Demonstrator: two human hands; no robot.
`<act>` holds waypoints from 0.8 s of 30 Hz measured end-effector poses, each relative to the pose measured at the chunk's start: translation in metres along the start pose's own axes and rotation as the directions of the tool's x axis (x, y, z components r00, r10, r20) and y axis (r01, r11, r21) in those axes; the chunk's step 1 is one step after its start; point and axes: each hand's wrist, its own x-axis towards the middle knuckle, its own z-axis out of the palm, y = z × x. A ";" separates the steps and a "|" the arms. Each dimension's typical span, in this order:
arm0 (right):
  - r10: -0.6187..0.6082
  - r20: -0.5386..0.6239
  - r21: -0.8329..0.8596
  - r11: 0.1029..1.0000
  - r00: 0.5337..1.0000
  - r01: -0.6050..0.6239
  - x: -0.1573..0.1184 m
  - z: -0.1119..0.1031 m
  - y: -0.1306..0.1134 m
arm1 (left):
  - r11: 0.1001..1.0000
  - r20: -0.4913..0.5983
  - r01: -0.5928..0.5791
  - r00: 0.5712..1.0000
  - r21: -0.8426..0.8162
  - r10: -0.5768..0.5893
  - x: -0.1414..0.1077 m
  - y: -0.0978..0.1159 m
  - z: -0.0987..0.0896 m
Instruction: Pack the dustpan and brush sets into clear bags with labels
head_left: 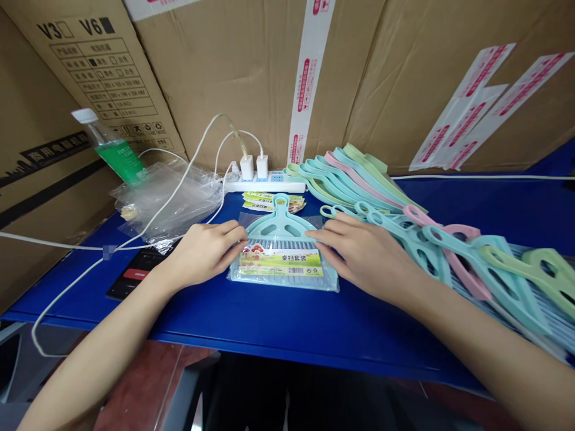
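Note:
A light blue brush and dustpan set (281,263) lies flat on the blue table in a clear plastic bag, its handle pointing away from me and sticking out near the bag's far edge. A yellow-green printed card shows across its front. My left hand (204,251) pinches the bag's left side with bent fingers. At the right side, my right hand (363,251) holds the bag's edge between thumb and fingers. More brushes (489,269) in blue, pink and green lie right of my right hand, and stacked dustpans (354,176) sit behind them.
Behind the set are printed cards (258,202) and a white power strip (265,182) with two chargers. Clear bags (171,194), a green-labelled bottle (119,158) and a phone (135,274) are at the left, crossed by white cables. Cardboard boxes (251,72) line the back.

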 end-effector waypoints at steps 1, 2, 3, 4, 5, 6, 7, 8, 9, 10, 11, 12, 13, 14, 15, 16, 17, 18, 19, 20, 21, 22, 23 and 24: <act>0.010 0.007 -0.004 1.000 1.000 -0.010 0.000 -0.001 0.002 | 1.000 0.012 0.007 1.000 0.007 -0.007 0.000 0.000 0.001; 0.023 0.014 -0.008 1.000 1.000 -0.022 0.000 -0.002 0.003 | 1.000 0.022 0.013 1.000 0.010 -0.013 0.001 0.000 0.001; 0.036 0.018 -0.009 0.999 0.999 -0.036 0.000 -0.004 0.005 | 1.000 0.030 0.016 0.999 0.011 -0.017 0.001 0.000 0.001; 0.050 0.013 -0.009 0.999 0.999 -0.050 0.000 -0.005 0.007 | 1.000 0.034 0.018 0.999 0.009 -0.019 0.001 0.001 0.002; 0.063 0.001 -0.008 0.998 0.998 -0.063 0.000 -0.007 0.009 | 1.000 0.033 0.019 0.999 0.004 -0.019 0.001 0.001 0.002; 0.075 -0.020 -0.007 0.997 0.997 -0.075 0.000 -0.008 0.010 | 1.000 0.029 0.020 0.999 -0.003 -0.020 0.001 0.001 0.001; 0.084 -0.043 -0.007 0.996 0.996 -0.084 -0.001 -0.009 0.011 | 1.000 0.021 0.023 1.000 -0.013 -0.022 0.001 0.001 0.000; 0.087 -0.063 -0.008 0.996 0.994 -0.088 -0.001 -0.009 0.011 | 0.999 0.015 0.027 1.000 -0.024 -0.027 0.001 0.001 0.000; 0.085 -0.072 -0.010 0.996 0.994 -0.086 -0.001 -0.009 0.011 | 0.999 0.008 0.033 0.999 -0.035 -0.033 0.001 0.001 -0.001; 0.079 -0.070 -0.010 0.997 0.994 -0.080 -0.001 -0.008 0.010 | 0.998 0.004 0.040 0.999 -0.045 -0.040 0.001 0.001 -0.003; 0.069 -0.058 -0.010 0.998 0.996 -0.070 -0.001 -0.008 0.009 | 0.997 0.003 0.045 0.999 -0.057 -0.045 0.000 0.001 -0.004; 0.059 -0.042 -0.010 0.998 0.997 -0.059 -0.002 -0.007 0.009 | 0.996 0.007 0.047 0.999 -0.071 -0.047 0.000 0.001 -0.004; 0.051 -0.026 -0.010 0.999 0.998 -0.052 -0.002 -0.006 0.008 | 0.995 0.013 0.048 0.999 -0.090 -0.047 0.000 0.001 -0.005; 0.045 -0.015 -0.009 0.999 0.999 -0.045 -0.003 -0.005 0.008 | 0.993 0.020 0.048 0.999 -0.112 -0.046 0.000 0.002 -0.005; 0.041 -0.010 -0.007 0.999 0.999 -0.041 -0.003 -0.004 0.008 | 0.990 0.029 0.048 0.999 -0.136 -0.044 0.000 0.002 -0.005; 0.040 -0.011 -0.005 0.999 0.999 -0.040 -0.003 -0.004 0.008 | 0.986 0.038 0.050 0.998 -0.158 -0.045 0.000 0.003 -0.005; 0.038 -0.017 -0.002 0.999 0.999 -0.038 -0.003 -0.004 0.008 | 0.983 0.047 0.055 0.998 -0.174 -0.048 0.000 0.003 -0.005; 0.031 -0.022 0.005 0.999 0.999 -0.031 -0.003 -0.004 0.008 | 0.981 0.058 0.063 0.997 -0.183 -0.053 0.000 0.003 -0.004; 0.016 -0.033 0.014 1.000 0.999 -0.016 -0.003 -0.004 0.008 | 0.980 0.073 0.071 0.996 -0.185 -0.058 0.000 0.003 -0.003; -0.006 -0.047 0.026 1.000 0.999 0.007 -0.002 -0.004 0.007 | 0.980 0.094 0.080 0.994 -0.180 -0.064 0.000 0.003 -0.003; -0.034 -0.061 0.042 0.998 0.998 0.037 -0.002 -0.004 0.006 | 0.982 0.120 0.091 0.990 -0.168 -0.071 0.000 0.004 -0.002; -0.069 -0.074 0.063 0.995 0.995 0.074 -0.001 -0.004 0.005 | 0.983 0.151 0.104 0.985 -0.153 -0.081 0.000 0.004 -0.001; -0.104 -0.088 0.090 0.990 0.991 0.112 -0.001 -0.004 0.003 | 0.983 0.186 0.120 0.978 -0.140 -0.093 0.000 0.004 0.000; -0.136 -0.098 0.122 0.982 0.986 0.147 -0.001 -0.003 0.001 | 0.981 0.222 0.140 0.969 -0.133 -0.108 0.001 0.004 0.001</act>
